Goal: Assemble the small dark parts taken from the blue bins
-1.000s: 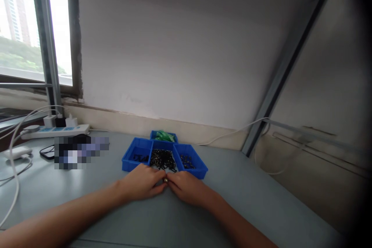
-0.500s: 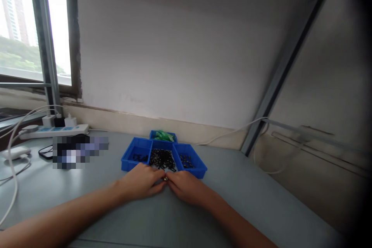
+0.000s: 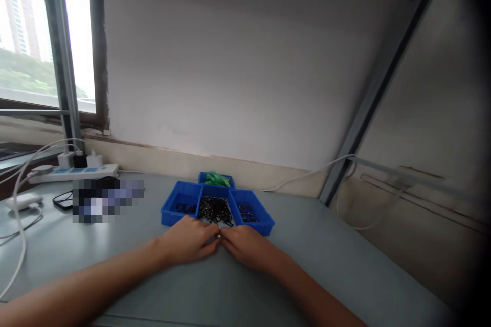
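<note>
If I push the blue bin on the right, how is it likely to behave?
The right blue bin would probably slide rather than tip, being low and broad. Its straight, plastic-looking walls suggest it is light and fairly stiff. The small parts inside appear loose, so they may shift.

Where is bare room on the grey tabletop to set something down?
Bare stretches of flat grey tabletop lie right of the rightmost open blue plastic bin and between the left forearm and the pixelated patch. It's crowded where the left hand and right hand meet near the pile of small dark parts and around the white rectangular power strip.
</note>
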A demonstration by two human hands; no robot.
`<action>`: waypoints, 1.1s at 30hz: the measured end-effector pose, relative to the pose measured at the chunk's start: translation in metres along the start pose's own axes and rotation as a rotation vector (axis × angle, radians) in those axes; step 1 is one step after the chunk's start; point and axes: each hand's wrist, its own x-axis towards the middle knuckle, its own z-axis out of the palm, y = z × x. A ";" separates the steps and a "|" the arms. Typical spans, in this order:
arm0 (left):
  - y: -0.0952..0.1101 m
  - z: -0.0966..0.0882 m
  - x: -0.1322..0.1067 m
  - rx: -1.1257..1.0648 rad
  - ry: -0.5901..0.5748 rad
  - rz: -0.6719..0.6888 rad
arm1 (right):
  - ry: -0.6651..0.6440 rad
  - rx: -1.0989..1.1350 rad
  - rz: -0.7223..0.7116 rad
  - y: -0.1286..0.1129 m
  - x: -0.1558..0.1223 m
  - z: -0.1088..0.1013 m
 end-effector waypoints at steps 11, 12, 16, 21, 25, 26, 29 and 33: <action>0.000 0.001 0.001 0.001 0.007 -0.015 | 0.053 -0.052 -0.005 -0.001 -0.001 0.000; 0.000 0.001 0.001 0.001 0.009 -0.017 | 0.053 -0.050 -0.007 0.000 -0.001 0.000; 0.000 0.001 0.001 -0.005 0.011 -0.026 | 0.039 -0.041 -0.009 0.001 -0.002 0.001; 0.000 0.001 0.001 -0.002 0.009 -0.020 | 0.008 -0.020 -0.006 0.000 -0.002 0.001; 0.000 0.000 0.001 0.020 -0.010 -0.020 | 0.007 -0.038 -0.015 0.001 -0.002 -0.001; 0.000 0.000 0.001 0.033 -0.016 -0.024 | 0.011 -0.047 -0.011 0.002 -0.001 -0.001; -0.002 0.002 0.001 0.076 -0.037 -0.044 | 0.027 -0.079 0.004 0.004 -0.001 -0.002; -0.003 0.005 0.000 0.091 -0.045 -0.039 | 0.056 -0.098 -0.021 0.002 -0.001 -0.003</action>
